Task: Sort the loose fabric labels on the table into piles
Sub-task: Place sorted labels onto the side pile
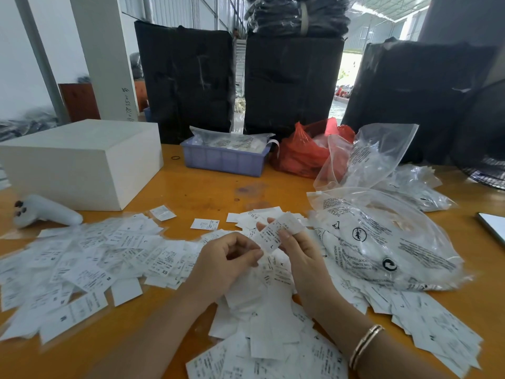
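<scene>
Both hands hold up a small batch of fabric labels over the scattered heap on the table.

The right hand (300, 253) pinches a held label stack (278, 232) between thumb and curled fingers, with the printed faces towards the camera. The left hand (229, 258) has its fingers curled, and its thumb and forefinger nip the lower left edge of the same stack. A bangle (364, 346) sits on the right wrist. Loose labels (90, 258) lie spread over the orange table (207, 187), thickest at the left, in front of the person and towards the right. A white box (82, 162) and a white handheld controller (45, 212) stand at the left. A purple tray (224, 160), a red bag (300, 154) and clear printed bags (382, 236) lie further back and right.
</scene>
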Demonstrator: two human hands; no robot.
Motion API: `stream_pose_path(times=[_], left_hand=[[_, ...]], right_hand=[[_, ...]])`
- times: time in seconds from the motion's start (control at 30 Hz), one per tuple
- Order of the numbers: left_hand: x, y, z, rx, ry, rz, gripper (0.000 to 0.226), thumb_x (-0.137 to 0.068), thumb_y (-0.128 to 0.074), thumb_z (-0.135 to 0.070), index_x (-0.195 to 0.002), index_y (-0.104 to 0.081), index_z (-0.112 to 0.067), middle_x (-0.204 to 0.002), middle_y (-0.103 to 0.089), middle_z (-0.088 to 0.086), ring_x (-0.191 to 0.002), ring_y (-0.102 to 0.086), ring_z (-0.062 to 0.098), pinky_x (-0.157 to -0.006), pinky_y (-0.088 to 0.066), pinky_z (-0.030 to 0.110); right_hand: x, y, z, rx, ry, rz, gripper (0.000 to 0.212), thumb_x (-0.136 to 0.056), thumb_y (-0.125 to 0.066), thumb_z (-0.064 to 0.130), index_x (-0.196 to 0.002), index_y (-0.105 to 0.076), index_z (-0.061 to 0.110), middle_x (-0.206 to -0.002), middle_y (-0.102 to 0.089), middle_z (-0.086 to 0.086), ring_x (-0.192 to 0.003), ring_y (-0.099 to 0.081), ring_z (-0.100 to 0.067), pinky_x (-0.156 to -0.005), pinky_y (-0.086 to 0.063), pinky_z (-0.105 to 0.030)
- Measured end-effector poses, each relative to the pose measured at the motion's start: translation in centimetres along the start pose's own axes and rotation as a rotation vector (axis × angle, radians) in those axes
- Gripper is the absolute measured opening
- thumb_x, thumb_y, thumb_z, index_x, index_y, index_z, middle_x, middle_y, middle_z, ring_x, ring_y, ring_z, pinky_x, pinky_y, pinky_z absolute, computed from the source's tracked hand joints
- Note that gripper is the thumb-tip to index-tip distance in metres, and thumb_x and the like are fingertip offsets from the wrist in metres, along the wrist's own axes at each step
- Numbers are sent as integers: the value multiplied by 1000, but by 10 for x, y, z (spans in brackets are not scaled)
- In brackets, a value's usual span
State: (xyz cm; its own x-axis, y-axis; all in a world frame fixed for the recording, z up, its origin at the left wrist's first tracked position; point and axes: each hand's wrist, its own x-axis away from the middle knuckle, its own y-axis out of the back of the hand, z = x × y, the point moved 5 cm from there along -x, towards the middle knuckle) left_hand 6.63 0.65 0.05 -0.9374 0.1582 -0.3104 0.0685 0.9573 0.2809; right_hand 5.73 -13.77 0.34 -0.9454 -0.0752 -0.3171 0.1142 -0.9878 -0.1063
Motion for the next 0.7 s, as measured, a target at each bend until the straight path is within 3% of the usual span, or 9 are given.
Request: stream_pose_path(times=[0.13, 0.3, 0.4, 0.47, 0.53, 0.6, 0.67, 0.7], left_hand=[[1, 2, -3, 36, 8, -18, 16, -71, -68, -41, -76, -67, -26, -72, -71, -12, -70, -67, 9, -61, -51, 15], [1, 1, -3, -24, 25, -2, 10, -82, -66, -37, -73, -69, -32, -75, -68, -17, -65, -60, -1, -53, -43, 8], [2, 0, -4, 1, 33, 7, 17, -77, -62, -46, -73, -70, -32, -73, -69, -14, -64, -61, 0, -54, -43, 6], [2, 1, -3, 39, 44, -7, 23, -75, -59, -49, -77, -71, -30, -75, -70, -11, -68, -63, 2, -58, -45, 6], [1, 3, 0, 70, 65, -19, 19, -81, -62, -41, -78, -72, -26, -75, -71, -8, -68, -65, 3, -58, -46, 7], [0, 3, 2, 70, 79, -23, 16, -85, -63, -33, -77, -72, -23, -74, -72, -8, -66, -65, 2, -56, -46, 7], [1, 3, 2, 76, 84, -23, 15, -86, -64, -30, -76, -72, -23, -73, -71, -9, -64, -64, 0, -54, -45, 7], [1, 3, 2, 75, 77, -24, 14, -86, -64, -29, -76, -72, -23, -71, -70, -12, -62, -63, -2, -53, -43, 6]], right_hand=[[2, -4, 3, 11, 2, 40, 31, -99, -43, 13, -101, -72, 25, -109, -71, 6, -106, -64, -8, -82, -49, -15], [3, -7, 5, -22, -5, 70, 31, -99, -41, 11, -104, -68, 25, -109, -71, 9, -107, -63, -6, -82, -49, -14], [2, -10, 2, 13, -37, 106, 30, -99, -42, 11, -108, -67, 25, -112, -70, 10, -109, -61, -4, -84, -48, -13], [3, -12, 0, 88, -43, 130, 28, -99, -46, 15, -111, -66, 30, -112, -69, 10, -109, -61, -4, -90, -50, -19], [2, -8, 0, 117, -8, 80, 31, -97, -50, 22, -123, -55, 38, -99, -69, -1, -94, -64, -13, -91, -50, -33], [2, 3, 3, 115, 50, -47, 47, -92, -53, 28, -131, -39, 50, -88, -63, -17, -78, -57, -28, -82, -50, -39], [1, 9, 7, 210, 134, -119, 43, -92, -56, 23, -123, -45, 51, -82, -66, -9, -71, -57, -26, -68, -49, -27], [2, 9, 9, 299, 173, -119, 37, -92, -57, 18, -114, -54, 48, -81, -67, -1, -68, -58, -17, -64, -46, -20]])
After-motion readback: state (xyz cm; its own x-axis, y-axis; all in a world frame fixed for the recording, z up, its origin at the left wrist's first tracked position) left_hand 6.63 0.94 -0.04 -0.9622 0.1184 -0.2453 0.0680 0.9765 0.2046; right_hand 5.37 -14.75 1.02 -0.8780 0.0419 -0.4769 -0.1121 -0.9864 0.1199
